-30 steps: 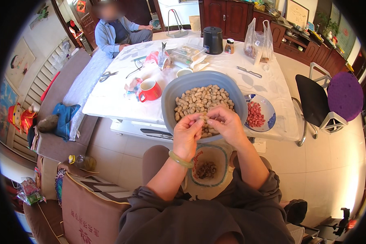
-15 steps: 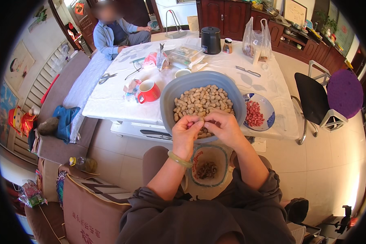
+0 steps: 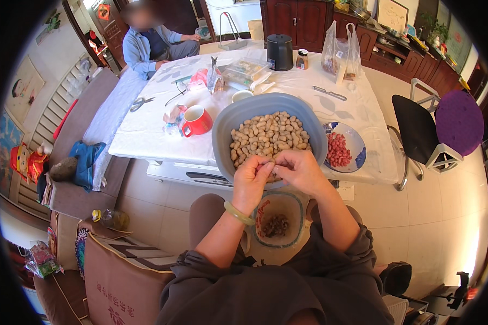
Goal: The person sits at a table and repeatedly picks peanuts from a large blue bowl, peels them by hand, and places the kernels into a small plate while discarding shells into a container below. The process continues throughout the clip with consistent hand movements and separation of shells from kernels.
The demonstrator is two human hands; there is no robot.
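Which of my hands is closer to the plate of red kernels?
Your right hand. It is over the near side of the basin, left of the plate and not touching it. Your left hand is farther left.

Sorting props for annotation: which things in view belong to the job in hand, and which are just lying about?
Likely in the job:
- left hand, right hand
- peanuts in grey-blue tub
- red kernels on plate
- bin holding brown scraps

Likely lying about:
- red mug
- scissors
- black kettle
- jar
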